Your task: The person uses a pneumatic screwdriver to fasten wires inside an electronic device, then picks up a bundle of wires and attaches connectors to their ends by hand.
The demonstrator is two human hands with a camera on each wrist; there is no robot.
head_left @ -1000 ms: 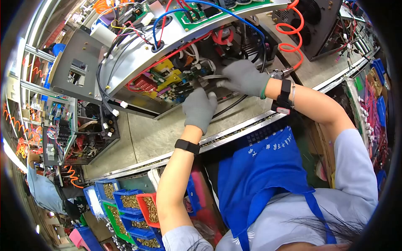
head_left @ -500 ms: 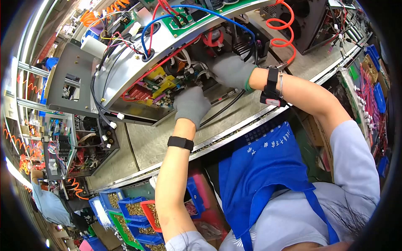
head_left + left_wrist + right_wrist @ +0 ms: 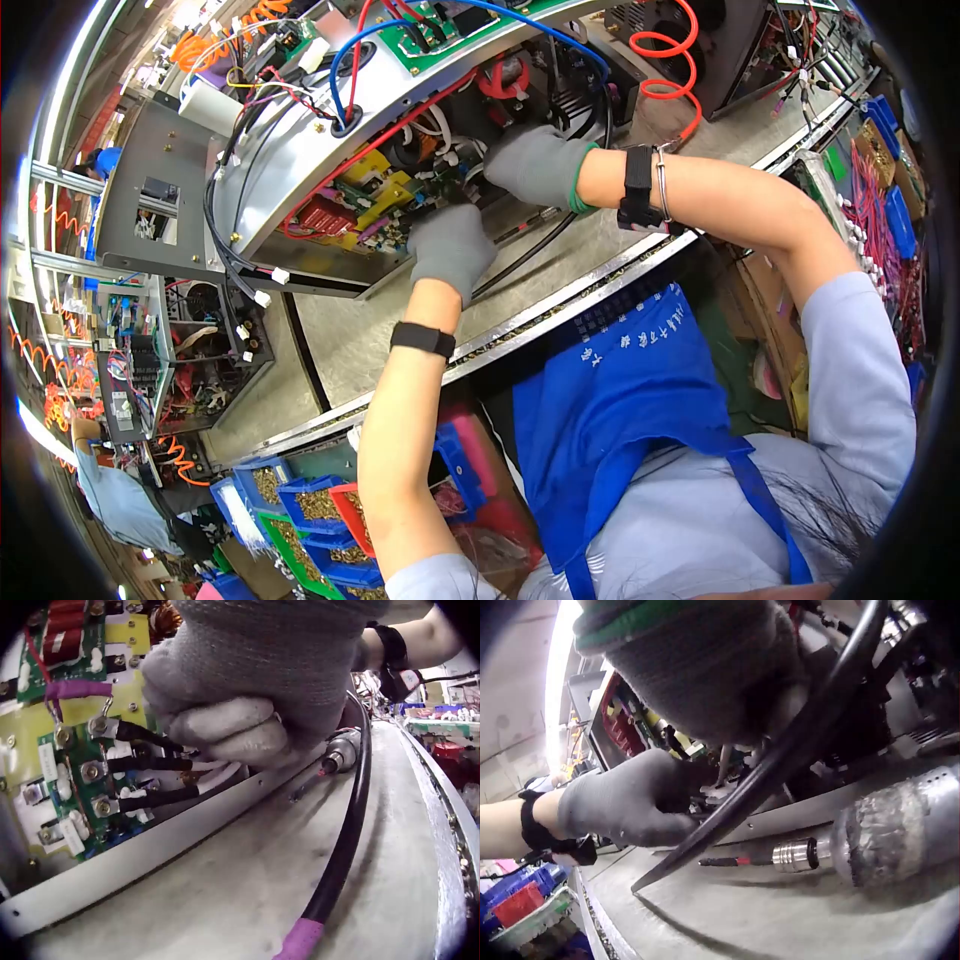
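Observation:
Both gloved hands are inside the opened metal chassis point(image 3: 395, 90). The left hand point(image 3: 452, 245) point(image 3: 255, 682) has its fingers curled round white wires point(image 3: 217, 778), whose black-sleeved ends point(image 3: 161, 796) are bolted to a green circuit board point(image 3: 79, 825). Just right of it, the right hand point(image 3: 540, 170) point(image 3: 697, 671) bends its fingers over a white wire point(image 3: 724, 761); its fingertips are mostly hidden. In the right wrist view, the left hand point(image 3: 630, 799) is close below it. A thick black cable point(image 3: 349, 825) point(image 3: 780, 757) passes in front of the chassis.
A power driver point(image 3: 900, 825) lies on the metal bench point(image 3: 350, 335) beside the chassis edge. A coiled red hose point(image 3: 690, 65) hangs at the right. Another opened unit point(image 3: 215, 340) stands at the left, with bins of small brass-coloured parts point(image 3: 315, 503) below the bench.
Both hands have moved deeper among the wires, and the left thumb, visible earlier, is now hidden in the head view. The head view has shifted slightly.

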